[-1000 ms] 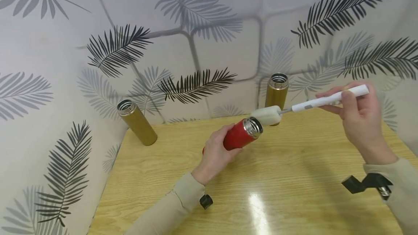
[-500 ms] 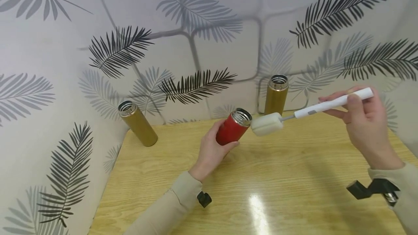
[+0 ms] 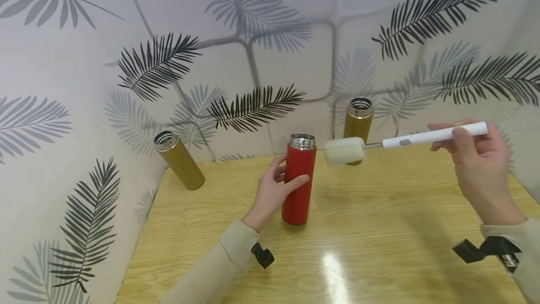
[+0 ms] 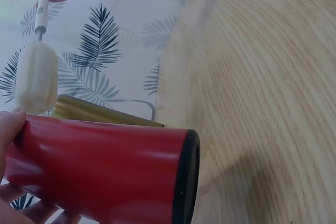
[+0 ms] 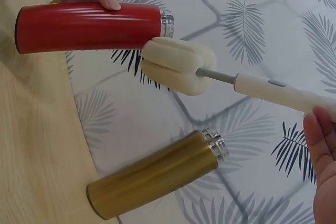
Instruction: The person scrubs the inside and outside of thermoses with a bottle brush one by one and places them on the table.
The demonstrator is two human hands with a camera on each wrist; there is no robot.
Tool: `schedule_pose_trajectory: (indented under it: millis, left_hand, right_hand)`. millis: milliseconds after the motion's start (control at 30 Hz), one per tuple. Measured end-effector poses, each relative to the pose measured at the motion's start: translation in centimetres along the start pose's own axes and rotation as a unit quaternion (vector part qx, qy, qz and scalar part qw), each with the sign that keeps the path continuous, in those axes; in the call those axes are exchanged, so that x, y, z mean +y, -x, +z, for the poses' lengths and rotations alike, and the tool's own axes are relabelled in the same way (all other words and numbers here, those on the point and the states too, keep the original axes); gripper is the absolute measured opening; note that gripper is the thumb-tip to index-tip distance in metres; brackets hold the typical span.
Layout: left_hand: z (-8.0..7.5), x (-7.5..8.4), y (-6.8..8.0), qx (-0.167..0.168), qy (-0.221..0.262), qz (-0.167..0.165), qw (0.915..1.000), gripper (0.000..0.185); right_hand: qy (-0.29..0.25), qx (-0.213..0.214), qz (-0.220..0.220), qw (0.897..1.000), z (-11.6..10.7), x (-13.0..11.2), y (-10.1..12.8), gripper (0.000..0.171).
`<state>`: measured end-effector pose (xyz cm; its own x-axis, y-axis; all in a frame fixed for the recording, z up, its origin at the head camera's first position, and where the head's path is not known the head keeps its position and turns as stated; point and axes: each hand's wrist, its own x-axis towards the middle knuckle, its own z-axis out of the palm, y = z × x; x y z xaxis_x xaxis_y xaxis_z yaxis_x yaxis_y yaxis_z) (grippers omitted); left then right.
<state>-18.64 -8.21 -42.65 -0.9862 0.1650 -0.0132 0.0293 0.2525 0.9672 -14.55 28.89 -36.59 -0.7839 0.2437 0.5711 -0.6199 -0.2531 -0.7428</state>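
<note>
My left hand (image 3: 272,191) holds the red flask (image 3: 298,179), which stands upright on the wooden table (image 3: 379,229) near its middle. My thumb lies across its front and my fingers curl round behind, about halfway up the body. The flask has no lid; its steel neck (image 3: 302,141) is open at the top.

My right hand (image 3: 476,168) pinches the white handle of a brush (image 3: 405,143), thumb on the near side and fingers behind, close to the handle's far right end. The brush lies level in the air. Its pale sponge head (image 3: 343,150) hangs just right of the flask's mouth, near it but apart.

I judge the flask to be rigid metal with a smooth, glossy coat, so it could slip in a loose grip. Tall and narrow, it would tip easily if pushed at the top. Mid-body, where my left hand is, seems the steadiest place to hold it. The brush looks light: a stiff plastic handle, a thin metal rod, and a soft head that should squash to pass the neck. Held at the far end, it gives reach but less control of the tip.

Two gold flasks, also open, stand at the table's far edge: one at far left (image 3: 179,158), one behind the sponge (image 3: 357,118).

I can read no brand, label or writing on anything. The handle has only a small grey mark.
</note>
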Motion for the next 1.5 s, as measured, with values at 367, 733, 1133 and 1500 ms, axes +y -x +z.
schedule_pose_trajectory:
  millis: [367, 733, 1133, 1500]
  left_hand:
    - [0.2, -0.9, -0.6, -0.029, 0.065, -0.012, 0.9974, 0.075]
    - [0.0, -1.0, -0.8, -0.069, 0.118, -0.023, 0.9903, 0.066]
    - [-1.0, -1.1, -1.5, -0.105, 0.181, -0.041, 0.9770, 0.066]
    - [-1.3, -1.0, -1.5, -0.125, 0.192, -0.049, 0.9723, 0.060]
  right_hand:
    - [-0.056, -0.037, 0.005, 0.998, 0.4, 0.2, 0.6, 0.013]
    - [-0.025, -0.096, 0.040, 0.994, 0.9, 0.6, 1.1, 0.017]
    - [0.249, -0.170, 0.025, 0.953, -0.2, 1.6, 1.0, 0.025]
    - [0.451, -0.309, -0.207, 0.812, -1.3, 3.9, 0.0, 0.056]
